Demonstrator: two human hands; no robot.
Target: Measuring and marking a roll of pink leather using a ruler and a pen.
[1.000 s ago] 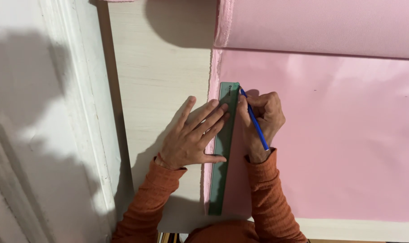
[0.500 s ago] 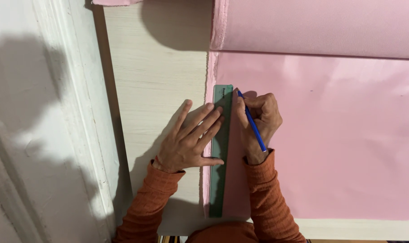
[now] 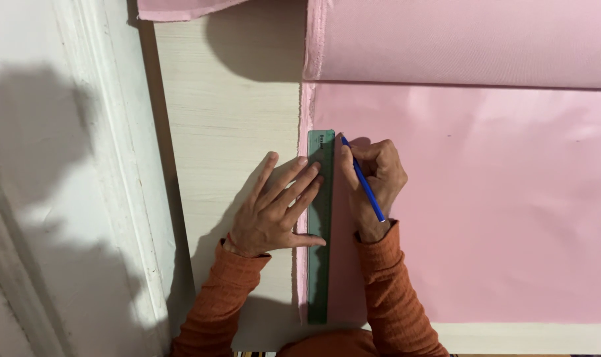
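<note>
A green ruler [image 3: 319, 277] lies along the left edge of a sheet of pink fabric [image 3: 485, 211] on a pale wooden table [image 3: 234, 112]. My left hand [image 3: 274, 211] lies flat, fingers spread, with the fingertips and thumb pressing on the ruler. My right hand [image 3: 373, 182] grips a blue pen [image 3: 363, 180], whose tip rests on the fabric beside the ruler's right edge, close to its far end. Both arms wear orange ribbed sleeves.
A thick roll of the same pink fabric [image 3: 459, 43] lies across the far side of the table. White moulded woodwork [image 3: 82, 198] runs down the left. A strip of bare table shows below the fabric's near edge.
The view has shifted a little, so hands, ruler and fabric sit slightly lower and further left. The pen tip stays near the ruler's far end. Both hands keep their hold.
</note>
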